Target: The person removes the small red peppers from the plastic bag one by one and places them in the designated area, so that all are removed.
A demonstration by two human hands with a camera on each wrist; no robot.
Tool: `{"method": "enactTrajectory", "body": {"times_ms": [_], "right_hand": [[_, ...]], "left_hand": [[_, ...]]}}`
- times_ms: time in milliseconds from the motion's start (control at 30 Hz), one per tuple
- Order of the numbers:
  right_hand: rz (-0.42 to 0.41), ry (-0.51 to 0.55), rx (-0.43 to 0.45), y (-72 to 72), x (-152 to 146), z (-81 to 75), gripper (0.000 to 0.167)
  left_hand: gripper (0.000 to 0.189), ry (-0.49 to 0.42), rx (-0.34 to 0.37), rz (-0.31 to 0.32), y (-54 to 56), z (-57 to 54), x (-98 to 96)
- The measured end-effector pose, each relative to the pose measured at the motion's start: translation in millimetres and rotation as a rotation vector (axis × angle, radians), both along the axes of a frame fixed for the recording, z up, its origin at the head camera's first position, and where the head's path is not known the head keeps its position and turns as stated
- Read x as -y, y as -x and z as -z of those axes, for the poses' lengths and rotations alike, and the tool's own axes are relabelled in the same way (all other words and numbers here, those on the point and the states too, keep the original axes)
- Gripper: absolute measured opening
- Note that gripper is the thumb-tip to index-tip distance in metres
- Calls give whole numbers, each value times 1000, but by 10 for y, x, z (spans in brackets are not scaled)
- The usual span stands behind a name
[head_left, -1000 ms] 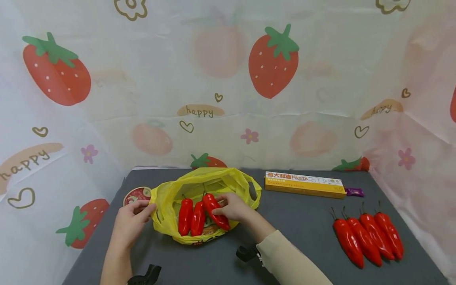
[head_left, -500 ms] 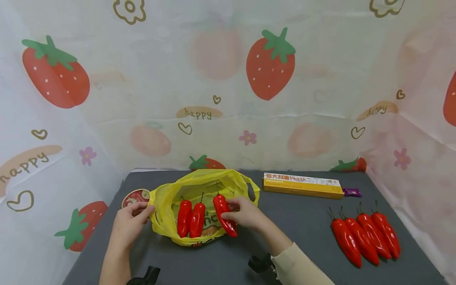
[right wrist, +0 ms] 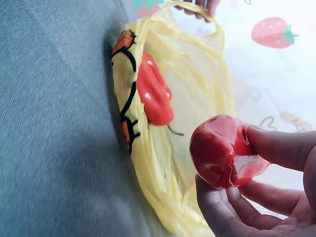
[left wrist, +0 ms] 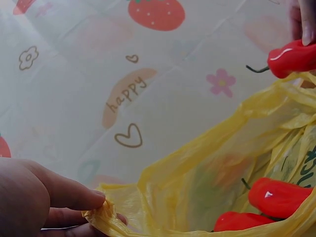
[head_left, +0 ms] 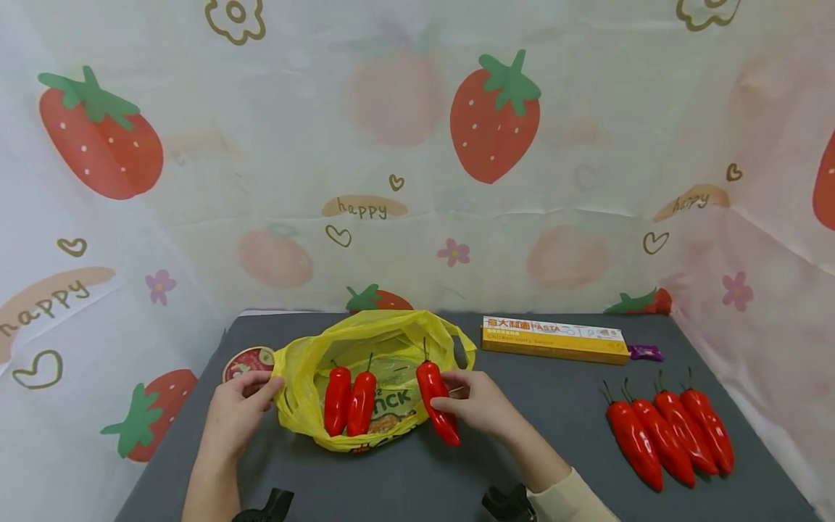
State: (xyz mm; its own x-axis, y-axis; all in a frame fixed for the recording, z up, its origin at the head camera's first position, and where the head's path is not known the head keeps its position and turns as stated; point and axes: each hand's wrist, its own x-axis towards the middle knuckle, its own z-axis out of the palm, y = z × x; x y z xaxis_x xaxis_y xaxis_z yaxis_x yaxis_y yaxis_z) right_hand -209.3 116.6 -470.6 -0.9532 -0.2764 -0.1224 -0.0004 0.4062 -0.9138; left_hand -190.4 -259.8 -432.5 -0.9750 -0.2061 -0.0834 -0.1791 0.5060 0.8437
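Observation:
A yellow plastic bag (head_left: 296,388) lies with its mouth open toward me. My left hand (head_left: 230,420) pinches the left edge of the bag between thumb and fingers, plain in the left wrist view, where the hand (left wrist: 54,202) is at the lower left. Two red chili peppers lie inside, one on the left (head_left: 337,401) and one beside it (head_left: 362,404). My right hand (head_left: 484,403) grips another red chili pepper (head_left: 438,406) at the bag's right edge, stem up and tilted. In the right wrist view, that pepper (right wrist: 217,153) is held between thumb and fingers.
Several red chili peppers (head_left: 672,438) lie in a row on the grey table (head_left: 548,406) at right. A yellow and white pasta box (head_left: 554,339) lies at the back, with a small purple packet (head_left: 646,353) at its end. Behind the left hand is a round red item (head_left: 250,361).
My right hand has moved right with the chili pepper, from inside the bag's mouth out to its right edge. The left hand stays at the bag's left edge.

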Motion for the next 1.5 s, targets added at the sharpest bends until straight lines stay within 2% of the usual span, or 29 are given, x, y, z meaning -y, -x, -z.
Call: {"method": "enactTrajectory", "body": {"times_ms": [367, 567, 800, 1167, 1500], "right_hand": [[105, 1, 16, -92, -268, 13, 55], [161, -38, 14, -127, -381, 22, 51], [218, -42, 30, -178, -522, 20, 52], [277, -75, 43, -257, -873, -20, 58], [291, -170, 58, -350, -1217, -17, 67]], "left_hand": [[50, 9, 3, 2, 2, 5, -8], [47, 6, 15, -4, -9, 4, -11], [52, 4, 25, 4, -3, -1, 3], [52, 13, 20, -6, 9, 3, 7], [48, 16, 18, -18, -1, 6, -10]]}}
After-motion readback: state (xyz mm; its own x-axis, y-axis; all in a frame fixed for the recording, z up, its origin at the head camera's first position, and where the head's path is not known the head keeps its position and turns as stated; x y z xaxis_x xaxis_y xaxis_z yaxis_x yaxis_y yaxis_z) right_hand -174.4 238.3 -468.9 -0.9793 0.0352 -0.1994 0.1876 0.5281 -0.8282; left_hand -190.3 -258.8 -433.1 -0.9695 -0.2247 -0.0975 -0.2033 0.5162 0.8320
